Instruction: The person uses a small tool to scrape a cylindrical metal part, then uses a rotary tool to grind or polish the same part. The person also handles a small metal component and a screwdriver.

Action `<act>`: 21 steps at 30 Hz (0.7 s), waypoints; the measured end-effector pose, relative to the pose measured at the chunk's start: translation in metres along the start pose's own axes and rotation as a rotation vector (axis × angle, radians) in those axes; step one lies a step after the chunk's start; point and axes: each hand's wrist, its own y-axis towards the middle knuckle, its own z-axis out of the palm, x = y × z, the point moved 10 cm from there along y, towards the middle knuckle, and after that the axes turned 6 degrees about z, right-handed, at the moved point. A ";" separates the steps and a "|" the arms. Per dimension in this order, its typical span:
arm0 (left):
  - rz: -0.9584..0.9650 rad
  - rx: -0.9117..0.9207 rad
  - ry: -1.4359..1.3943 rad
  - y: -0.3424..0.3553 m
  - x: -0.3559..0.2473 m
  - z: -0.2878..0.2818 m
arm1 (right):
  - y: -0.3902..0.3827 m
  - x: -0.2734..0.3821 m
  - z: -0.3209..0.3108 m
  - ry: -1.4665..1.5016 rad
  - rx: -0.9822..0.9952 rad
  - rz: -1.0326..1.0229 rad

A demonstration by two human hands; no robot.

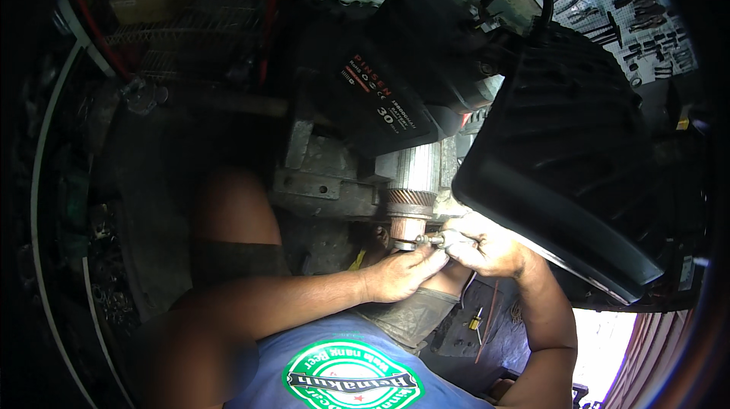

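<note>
A motor armature (412, 173) stands out toward me from a grey metal fixture (315, 184), with a copper commutator (408, 227) and a metal ring (403, 246) at its near end. A small threaded metal tool (430, 240) sits at that end. My right hand (487, 249) is closed round the tool from the right. My left hand (399, 276) is closed at the tool and ring from below, fingertips partly hidden. A black battery-powered machine or battery casing (403, 51) overhangs the armature.
A large black ribbed panel (563, 158) crowds the right, above my right arm. Behind it hangs a pegboard (646, 59) of hand tools. Wire shelves (167, 32) stand upper left. My bare knee (243, 211) is at the left. A yellow-handled item (475, 321) lies below right.
</note>
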 end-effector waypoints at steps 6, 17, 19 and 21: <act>-0.064 -0.014 -0.049 0.000 0.004 -0.001 | 0.003 0.002 -0.002 -0.046 -0.050 0.006; -0.079 0.018 -0.122 -0.001 0.000 0.001 | -0.006 -0.004 0.003 -0.076 0.003 0.063; -0.103 0.028 -0.138 -0.001 0.003 0.003 | -0.007 -0.010 0.008 -0.058 0.036 0.064; -0.117 0.031 -0.146 -0.001 0.006 0.003 | -0.009 -0.010 0.002 -0.080 -0.039 0.017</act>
